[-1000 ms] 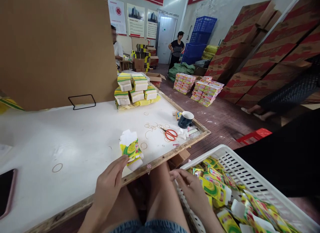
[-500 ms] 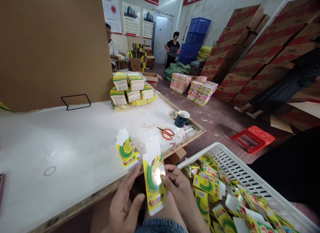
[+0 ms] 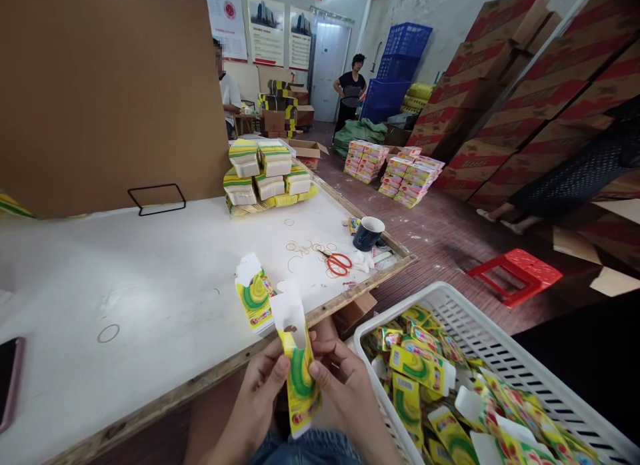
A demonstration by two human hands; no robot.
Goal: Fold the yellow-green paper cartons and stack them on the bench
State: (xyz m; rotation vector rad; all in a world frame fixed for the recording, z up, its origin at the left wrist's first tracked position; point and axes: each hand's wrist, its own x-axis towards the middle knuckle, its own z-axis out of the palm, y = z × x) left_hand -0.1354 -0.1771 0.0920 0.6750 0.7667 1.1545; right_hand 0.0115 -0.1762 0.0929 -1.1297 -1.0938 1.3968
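A small yellow and green carton [image 3: 301, 378] stands between my two hands, its white top flaps raised and its upper end gaping. My left hand [image 3: 263, 385] pinches its left edge, thumb on the front. On the opposite edge, my right hand [image 3: 345, 382] grips with thumb and fingers. Just beyond, a second carton [image 3: 255, 295] of the same print lies on the white table [image 3: 165, 298] near its front edge. To my right, a white plastic basket [image 3: 440, 290] holds many such cartons.
Red-handled scissors [image 3: 339, 263], a dark mug [image 3: 369, 234] and rubber bands [image 3: 310, 248] lie at the table's right corner. Bundled flat cartons [image 3: 265, 175] are stacked behind. A phone [image 3: 10, 384] rests at left. A red stool [image 3: 517, 276] stands on the floor; people are farther off.
My left hand, apart from the carton before, has closed on its left edge. The carton has turned and its top now gapes. The view has shifted slightly.
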